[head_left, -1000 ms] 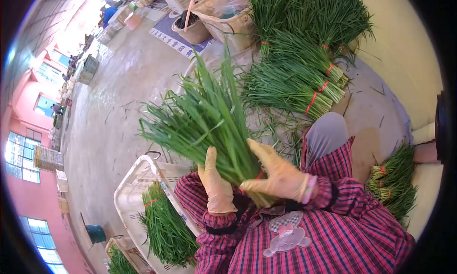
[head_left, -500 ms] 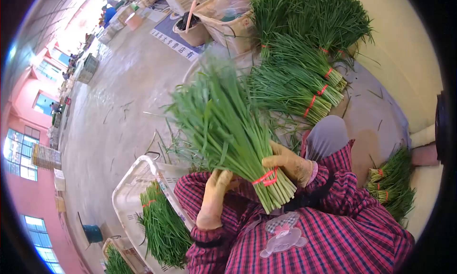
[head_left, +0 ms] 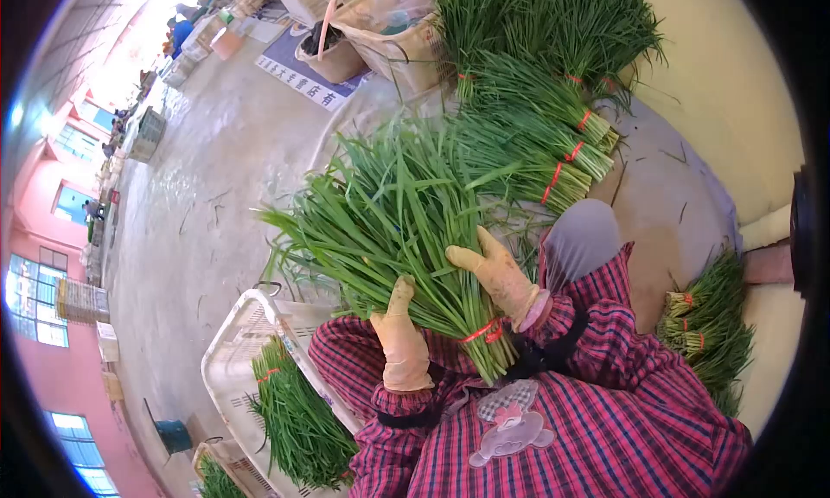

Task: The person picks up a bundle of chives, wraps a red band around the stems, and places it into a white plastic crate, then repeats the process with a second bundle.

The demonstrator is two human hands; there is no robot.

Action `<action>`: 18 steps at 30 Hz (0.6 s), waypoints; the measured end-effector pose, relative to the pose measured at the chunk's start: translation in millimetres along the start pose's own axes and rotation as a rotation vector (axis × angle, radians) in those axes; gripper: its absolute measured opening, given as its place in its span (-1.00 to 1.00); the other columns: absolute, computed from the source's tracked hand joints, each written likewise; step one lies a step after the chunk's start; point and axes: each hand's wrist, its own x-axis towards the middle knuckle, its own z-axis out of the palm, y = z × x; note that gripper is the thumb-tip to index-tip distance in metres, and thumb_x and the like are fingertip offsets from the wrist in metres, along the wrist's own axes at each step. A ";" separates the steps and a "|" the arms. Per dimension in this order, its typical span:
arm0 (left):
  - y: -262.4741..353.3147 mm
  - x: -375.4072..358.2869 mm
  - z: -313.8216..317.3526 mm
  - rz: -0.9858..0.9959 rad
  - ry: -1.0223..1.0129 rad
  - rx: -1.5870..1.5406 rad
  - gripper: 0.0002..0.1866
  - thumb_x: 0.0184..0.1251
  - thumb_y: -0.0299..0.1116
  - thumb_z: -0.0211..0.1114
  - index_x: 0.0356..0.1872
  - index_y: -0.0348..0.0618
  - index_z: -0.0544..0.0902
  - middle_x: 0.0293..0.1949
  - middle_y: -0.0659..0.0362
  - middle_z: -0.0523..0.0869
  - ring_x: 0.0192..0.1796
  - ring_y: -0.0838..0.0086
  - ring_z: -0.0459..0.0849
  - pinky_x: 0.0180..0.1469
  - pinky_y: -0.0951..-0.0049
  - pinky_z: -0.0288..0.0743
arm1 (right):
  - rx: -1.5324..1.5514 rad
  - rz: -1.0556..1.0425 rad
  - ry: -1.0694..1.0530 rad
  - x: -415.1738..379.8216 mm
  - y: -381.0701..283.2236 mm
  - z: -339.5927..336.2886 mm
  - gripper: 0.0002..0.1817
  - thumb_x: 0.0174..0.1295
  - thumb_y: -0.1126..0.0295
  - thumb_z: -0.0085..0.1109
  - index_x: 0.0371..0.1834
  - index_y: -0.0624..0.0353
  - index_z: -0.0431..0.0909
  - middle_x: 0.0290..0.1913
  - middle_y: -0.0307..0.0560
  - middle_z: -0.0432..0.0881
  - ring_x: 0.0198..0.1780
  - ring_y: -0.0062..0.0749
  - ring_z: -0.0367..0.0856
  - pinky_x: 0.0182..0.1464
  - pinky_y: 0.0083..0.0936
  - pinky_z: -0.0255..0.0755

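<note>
A bundle of garlic chives [head_left: 399,247], tied with a red band [head_left: 481,332] near its cut ends, rests across both gloved hands above my lap. My left hand [head_left: 402,342] grips its left side, thumb up over the leaves and the other fingers hidden underneath. On the opposite side, my right hand [head_left: 503,280] holds the bundle above the band, its thumb on the stalks. The leaves fan out toward the upper left, while the stalk ends point at my checked smock [head_left: 596,437].
Several tied chive bundles [head_left: 553,109] lie beyond my knee; more bundles [head_left: 705,325] lie by the wall at right. A white plastic crate [head_left: 226,377] holding chives stands at left. Farther off are a bucket [head_left: 341,64] and a lined basket [head_left: 406,53].
My right hand has shifted from beside the red band up onto the stalks. The left hand's thumb now points upward, and the leaves spread wider to the left.
</note>
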 end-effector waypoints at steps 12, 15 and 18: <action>-8.9 -0.1 0.0 -0.024 -0.063 0.073 -0.50 0.28 -0.54 0.37 0.24 -0.27 0.46 0.09 0.15 0.63 0.07 0.42 0.64 0.14 0.41 0.56 | -0.832 -0.955 0.017 -9.5 -86.2 13.1 -0.47 0.21 0.34 0.32 0.28 0.09 0.49 0.14 -0.01 0.55 0.11 -0.18 0.55 0.16 -0.36 0.42; -16.0 -1.3 0.8 0.002 -0.130 0.036 -0.41 0.23 -0.56 0.43 0.28 -0.22 0.42 0.11 0.17 0.60 0.12 0.45 0.60 0.15 0.46 0.55 | -0.981 -1.024 -0.345 0.8 -85.1 27.6 -0.70 0.19 0.31 0.27 0.01 -0.02 0.67 -0.20 -0.14 0.63 -0.14 -0.18 0.58 -0.06 -0.34 0.47; -5.9 -9.7 17.5 0.002 -0.097 0.078 -0.36 0.20 -0.53 0.47 0.31 -0.20 0.41 0.18 0.18 0.56 0.15 0.47 0.57 0.17 0.43 0.52 | -1.347 -1.009 -0.294 17.4 -79.0 29.8 -0.68 0.11 0.28 0.27 -0.03 -0.06 0.67 -0.32 -0.13 0.56 -0.27 -0.18 0.56 -0.18 -0.25 0.48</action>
